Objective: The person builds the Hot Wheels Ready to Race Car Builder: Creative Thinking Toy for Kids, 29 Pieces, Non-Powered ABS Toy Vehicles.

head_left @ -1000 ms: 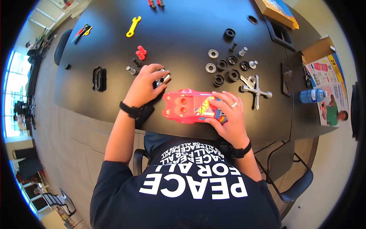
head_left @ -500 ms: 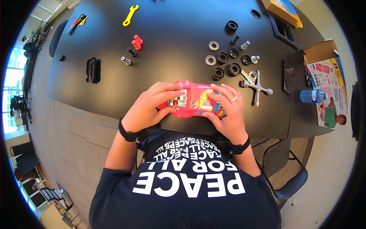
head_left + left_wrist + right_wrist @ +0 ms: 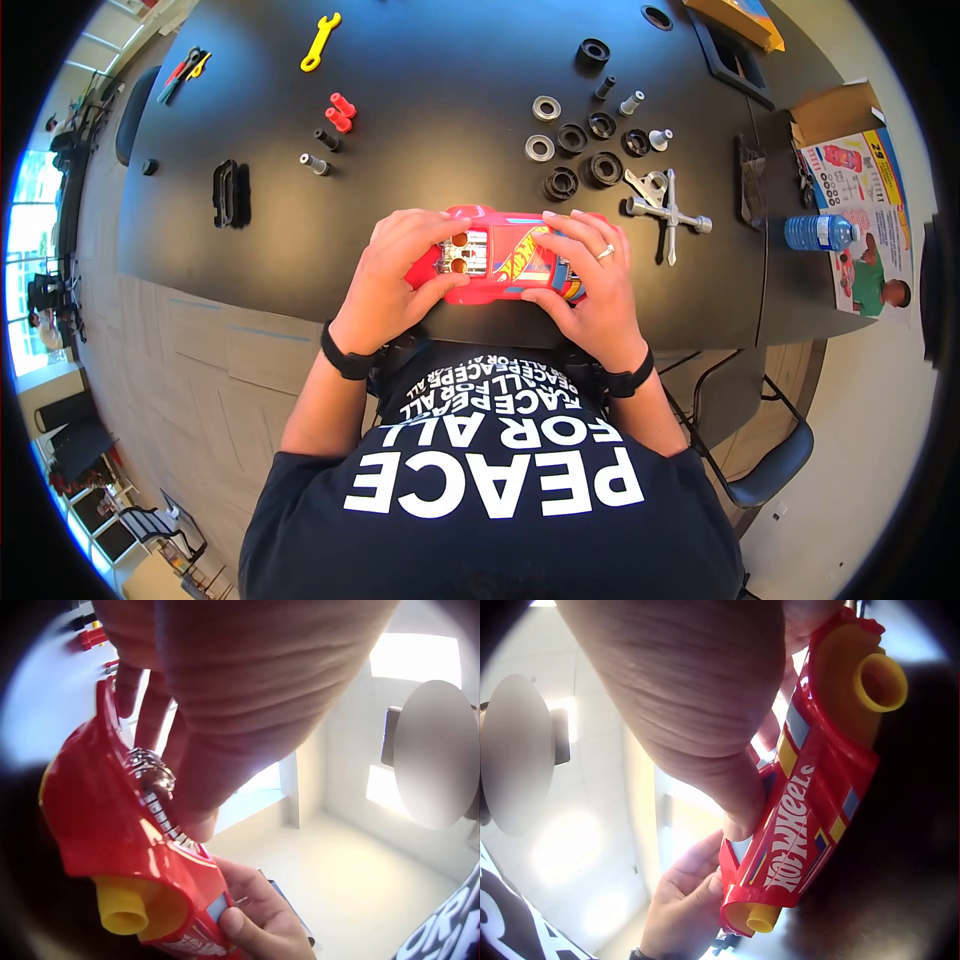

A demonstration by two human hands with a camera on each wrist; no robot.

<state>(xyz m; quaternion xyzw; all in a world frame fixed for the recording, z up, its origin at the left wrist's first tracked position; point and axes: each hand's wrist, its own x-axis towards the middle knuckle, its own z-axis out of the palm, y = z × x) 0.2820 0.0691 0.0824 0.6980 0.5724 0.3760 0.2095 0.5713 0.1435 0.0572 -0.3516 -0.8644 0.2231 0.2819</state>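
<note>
Both hands hold a red toy car body [image 3: 513, 262] near the table's front edge. The left hand [image 3: 392, 272] grips its left end, fingers on the far side and thumb on the near side, beside a chrome engine piece [image 3: 464, 254] set in the body. In the left wrist view the chrome piece [image 3: 155, 780] lies under the left fingers. The right hand [image 3: 592, 285] grips the other end, its thumb on the near side. Yellow hubs [image 3: 880, 682] show in the open wheel arches in the right wrist view.
Black and grey wheel parts [image 3: 604, 169] and a grey cross wrench [image 3: 671, 216] lie right of centre. Red pegs [image 3: 340, 112], a black part [image 3: 226, 194] and a yellow wrench [image 3: 321, 42] are leftward. A water bottle [image 3: 820, 233] lies at the right.
The left hand has brought the chrome piece from the table onto the car body, and now grips the body's left end. The right hand keeps its hold.
</note>
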